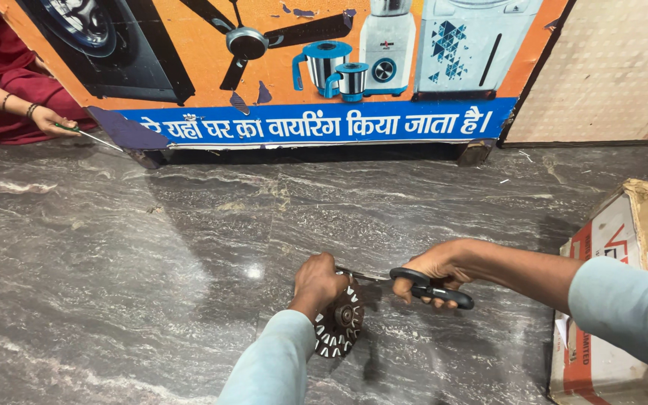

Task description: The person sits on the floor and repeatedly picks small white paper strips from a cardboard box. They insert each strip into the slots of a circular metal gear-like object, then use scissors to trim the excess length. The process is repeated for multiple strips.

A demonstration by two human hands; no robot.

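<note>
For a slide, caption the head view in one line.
Left hand steadies a toothed round part on grey stone floor; right hand works black-handled scissors.

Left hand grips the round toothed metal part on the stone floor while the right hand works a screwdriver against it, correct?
Not quite. The head view shows the right hand holding black-handled scissors, not a screwdriver. The left hand does grip the round toothed part on the stone floor.

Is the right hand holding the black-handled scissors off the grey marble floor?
Yes. The right hand grips the black-handled scissors above the grey marble floor, blades pointing toward the round toothed metal part under the left hand.
</note>
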